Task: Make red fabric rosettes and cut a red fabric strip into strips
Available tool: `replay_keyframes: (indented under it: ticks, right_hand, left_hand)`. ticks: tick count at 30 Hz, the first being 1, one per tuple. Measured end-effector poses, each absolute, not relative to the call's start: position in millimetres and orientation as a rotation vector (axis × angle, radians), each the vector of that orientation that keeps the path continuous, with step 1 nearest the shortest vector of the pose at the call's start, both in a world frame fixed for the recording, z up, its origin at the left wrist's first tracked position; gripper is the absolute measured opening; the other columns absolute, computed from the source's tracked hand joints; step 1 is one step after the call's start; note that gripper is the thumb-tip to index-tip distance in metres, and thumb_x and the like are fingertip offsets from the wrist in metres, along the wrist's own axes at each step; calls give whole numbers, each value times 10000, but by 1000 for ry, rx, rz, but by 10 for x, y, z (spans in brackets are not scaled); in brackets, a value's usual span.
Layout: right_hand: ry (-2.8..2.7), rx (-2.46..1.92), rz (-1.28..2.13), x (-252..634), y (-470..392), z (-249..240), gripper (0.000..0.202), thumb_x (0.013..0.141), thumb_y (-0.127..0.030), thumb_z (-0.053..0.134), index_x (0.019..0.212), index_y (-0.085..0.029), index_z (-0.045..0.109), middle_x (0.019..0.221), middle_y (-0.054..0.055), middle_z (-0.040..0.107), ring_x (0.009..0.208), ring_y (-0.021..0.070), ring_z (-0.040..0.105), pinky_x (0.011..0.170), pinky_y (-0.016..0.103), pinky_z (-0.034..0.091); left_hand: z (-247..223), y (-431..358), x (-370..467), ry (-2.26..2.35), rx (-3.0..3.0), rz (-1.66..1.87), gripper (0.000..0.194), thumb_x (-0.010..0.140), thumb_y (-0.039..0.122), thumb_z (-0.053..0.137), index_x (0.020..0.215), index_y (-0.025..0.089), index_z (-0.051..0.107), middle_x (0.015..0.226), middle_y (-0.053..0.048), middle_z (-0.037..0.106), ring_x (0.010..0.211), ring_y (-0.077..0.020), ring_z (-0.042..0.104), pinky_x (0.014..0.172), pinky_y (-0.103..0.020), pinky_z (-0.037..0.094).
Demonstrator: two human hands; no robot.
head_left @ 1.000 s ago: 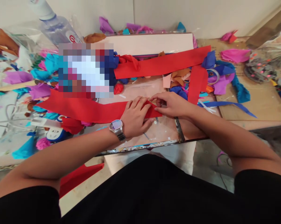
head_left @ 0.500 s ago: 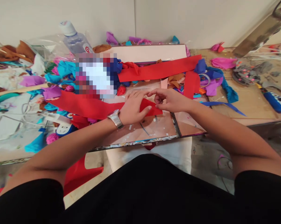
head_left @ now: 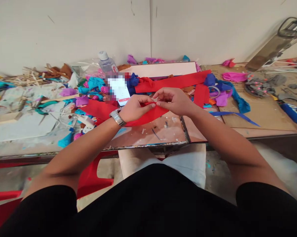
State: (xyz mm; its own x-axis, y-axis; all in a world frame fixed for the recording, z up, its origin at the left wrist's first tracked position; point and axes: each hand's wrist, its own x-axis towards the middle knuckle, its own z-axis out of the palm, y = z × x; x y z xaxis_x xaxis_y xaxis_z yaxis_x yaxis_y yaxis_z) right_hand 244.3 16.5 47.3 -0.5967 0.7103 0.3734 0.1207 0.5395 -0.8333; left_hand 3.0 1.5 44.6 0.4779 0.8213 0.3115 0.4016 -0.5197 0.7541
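A long red crepe paper strip [head_left: 149, 118] runs across the front of the table, its left part passing behind my left wrist. My left hand [head_left: 133, 108] pinches its upper edge between thumb and fingers. Close beside it, my right hand [head_left: 175, 102] pinches the same edge, so the two thumbs nearly meet. The paper is gathered between the fingertips, which partly hide it. Behind my hands a second red strip [head_left: 173, 80] lies flat, with a shorter red piece [head_left: 201, 95] at its right end.
A lit phone [head_left: 123, 92], partly blurred, leans behind my left hand near a clear bottle [head_left: 108, 64]. Crumpled coloured paper, a white power strip [head_left: 88, 125] and thin sticks cover the left. On the right lie a tape roll [head_left: 214, 92], a blue strip [head_left: 239, 116] and a tall bottle [head_left: 267, 49].
Both hands have gone from lying over the strip, fingers spread, to pinching its edge together. The strip's near part is now lifted and gathered. The view has shifted, showing more wall and left table.
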Motion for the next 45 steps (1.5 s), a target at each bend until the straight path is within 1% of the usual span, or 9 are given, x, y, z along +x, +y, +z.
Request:
replay_keyframes:
  ticks: [6,16,20,23,28,33,37,40,45]
  right_hand:
    - [-2094,-683,893,2364,113,621,271,975,-405,781,1153,-210,725,912,15,727,755,142,624,725,295,507]
    - [-1971,-729,861,2395,508,-20,413,967,-564,743,1167,-210,671,892,12,708,714,142,600,669,289,463]
    - [-1999,-692,851,2333,605,-165,486,984,-611,714,1254,-213,651,966,35,731,778,159,642,734,303,510]
    - [-2016,-653,871,2270,678,-263,461,999,-566,707,1289,-212,651,1003,50,750,843,179,686,783,313,532]
    - [-1999,-676,881,2239,742,-421,359,1022,-478,667,1280,-229,668,972,47,752,876,203,704,774,323,545]
    - [-1957,-698,877,2291,712,-453,305,1023,-410,645,1276,-243,683,910,34,734,809,210,702,768,349,562]
    - [-2020,-659,831,2357,650,-423,263,1030,-366,639,1264,-254,682,892,14,723,812,196,703,785,339,564]
    - [-2076,-649,797,2408,622,-398,241,1038,-357,630,1255,-267,683,893,10,737,786,186,708,757,323,574]
    - [-2209,-551,612,2484,754,-367,229,1020,-310,626,1228,-255,707,1024,57,819,851,197,772,798,324,617]
  left_hand:
    - [551,-59,-82,1025,2088,972,455,977,583,695,892,150,807,797,-40,728,714,-151,565,707,-303,435]
    - [185,395,-56,1089,2007,954,515,922,639,682,862,143,809,698,-9,646,629,-122,465,619,-279,335]
    - [110,432,-93,1097,1954,927,490,916,619,704,874,140,795,716,-12,662,633,-114,463,612,-266,350]
    - [49,456,-124,1080,1925,905,468,904,606,736,876,142,786,759,-28,701,661,-119,506,634,-265,396]
    - [-59,485,-156,1079,1857,881,483,886,627,768,934,148,800,870,-59,755,714,-139,593,689,-283,473]
    - [-126,438,-169,1130,1858,854,464,934,593,716,809,147,746,699,-17,662,616,-119,504,590,-260,385]
    - [-141,379,-192,1104,1875,804,448,985,562,657,836,152,758,764,-29,712,671,-138,559,633,-267,440]
    - [-122,346,-224,1108,1939,756,445,1017,537,614,825,163,761,714,-9,684,649,-136,533,617,-270,407]
    - [-94,308,-247,1108,1984,744,267,989,372,597,960,179,780,819,-11,753,722,-158,624,688,-283,468]
